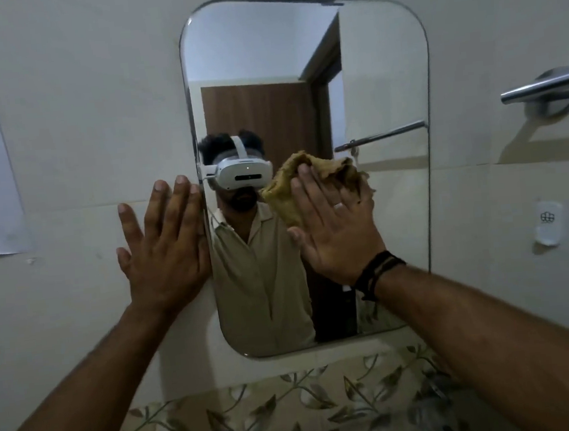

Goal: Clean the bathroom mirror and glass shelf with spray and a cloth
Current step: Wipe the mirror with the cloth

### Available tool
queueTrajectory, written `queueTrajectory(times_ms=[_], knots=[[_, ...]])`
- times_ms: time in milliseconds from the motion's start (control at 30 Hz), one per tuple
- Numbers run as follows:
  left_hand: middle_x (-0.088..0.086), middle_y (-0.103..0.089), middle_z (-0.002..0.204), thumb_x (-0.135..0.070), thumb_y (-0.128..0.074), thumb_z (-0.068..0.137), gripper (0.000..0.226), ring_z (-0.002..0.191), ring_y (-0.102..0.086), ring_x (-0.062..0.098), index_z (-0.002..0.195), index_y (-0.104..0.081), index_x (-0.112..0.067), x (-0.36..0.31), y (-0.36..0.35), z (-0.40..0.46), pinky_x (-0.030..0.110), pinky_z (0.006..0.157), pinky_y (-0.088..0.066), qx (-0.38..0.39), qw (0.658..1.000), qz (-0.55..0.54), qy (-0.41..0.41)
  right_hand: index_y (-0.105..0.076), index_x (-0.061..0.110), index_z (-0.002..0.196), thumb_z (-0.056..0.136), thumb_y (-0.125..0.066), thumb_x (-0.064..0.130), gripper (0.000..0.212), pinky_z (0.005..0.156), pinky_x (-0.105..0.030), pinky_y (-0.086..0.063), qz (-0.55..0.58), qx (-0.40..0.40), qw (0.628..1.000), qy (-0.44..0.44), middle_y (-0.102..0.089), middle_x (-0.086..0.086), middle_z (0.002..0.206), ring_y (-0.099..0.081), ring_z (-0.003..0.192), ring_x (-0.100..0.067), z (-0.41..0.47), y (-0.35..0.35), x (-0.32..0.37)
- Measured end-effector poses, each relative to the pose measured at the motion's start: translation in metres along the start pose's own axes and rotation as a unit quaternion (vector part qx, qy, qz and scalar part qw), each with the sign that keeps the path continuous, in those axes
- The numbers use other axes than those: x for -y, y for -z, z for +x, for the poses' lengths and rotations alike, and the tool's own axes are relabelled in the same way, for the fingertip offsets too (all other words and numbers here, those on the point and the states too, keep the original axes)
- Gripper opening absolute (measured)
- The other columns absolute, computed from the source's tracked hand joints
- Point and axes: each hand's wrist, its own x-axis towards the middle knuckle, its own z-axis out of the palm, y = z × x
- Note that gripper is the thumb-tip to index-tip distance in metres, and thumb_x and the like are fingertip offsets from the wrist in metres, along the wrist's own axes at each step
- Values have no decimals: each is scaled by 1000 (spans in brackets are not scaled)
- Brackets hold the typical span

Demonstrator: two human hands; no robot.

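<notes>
The flat right hand (336,231) pressed the cloth (284,188) on the mirror (384,69); the flat left hand (162,253) touched its left edge.

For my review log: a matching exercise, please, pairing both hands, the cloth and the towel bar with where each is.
1 left hand
2 right hand
3 cloth
4 towel bar

A on the wall right of the mirror
B flat at the mirror's left edge
C pressing the cloth
D bunched against the mirror

Pairs: 1-B, 2-C, 3-D, 4-A.
</notes>
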Motion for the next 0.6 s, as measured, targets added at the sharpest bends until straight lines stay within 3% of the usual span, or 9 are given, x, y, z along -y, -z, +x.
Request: queueTrajectory(times_ms=[100, 267, 367, 433, 500, 600], knots=[[8, -10, 165, -38, -22, 99, 64, 153, -3, 27, 157, -13, -14, 3, -4, -3, 66, 117, -5, -9, 1000, 0, -8, -18, 15, 155, 97, -33, 53, 71, 112, -68, -18, -18, -11, 998, -66, -18, -6, 164, -15, 150, -22, 17, 2, -32], [12, -22, 162, -34, -27, 102, 59, 152, -11, 30, 156, -22, -11, 6, -10, -14, 65, 117, -7, -30, 999, 10, -19, -10, 19, 157, 97, -9, 57, 71, 116, -64, -10, -11, -33, 971, -237, -10, -3, 166, -10, 153, -21, 69, 14, -38], [15, -30, 159, -28, -34, 102, 56, 150, -17, 33, 154, -28, -9, 6, -7, -12, 65, 116, -8, -30, 999, 3, -19, -16, 24, 154, 100, -11, 57, 63, 111, -72, -18, 29, -59, 950, -305, -28, -7, 161, -24, 149, -24, 81, -7, -18], [16, -34, 157, -28, -32, 102, 54, 149, -20, 35, 153, -30, -8, 4, -6, -10, 65, 116, -8, -21, 999, -7, -25, -14, 25, 149, 101, -18, 58, 58, 108, -73, -22, 68, -90, 943, -314, -37, -12, 156, -30, 145, -28, 72, -18, -1], [16, -36, 156, -28, -31, 102, 54, 148, -22, 35, 151, -32, -7, 5, -6, -11, 64, 117, -9, -12, 999, -15, -35, -15, 25, 153, 101, -23, 54, 60, 113, -72, -12, 58, -75, 957, -276, -28, -8, 161, -20, 148, -23, 51, -16, 13], [16, -33, 157, -28, -34, 102, 55, 148, -22, 34, 152, -29, -5, 6, -5, -28, 63, 118, -12, 6, 998, -21, -57, -14, 26, 156, 101, -18, 52, 61, 114, -66, -14, 24, -33, 973, -228, -17, 4, 164, -14, 152, -15, 27, 2, 36]])
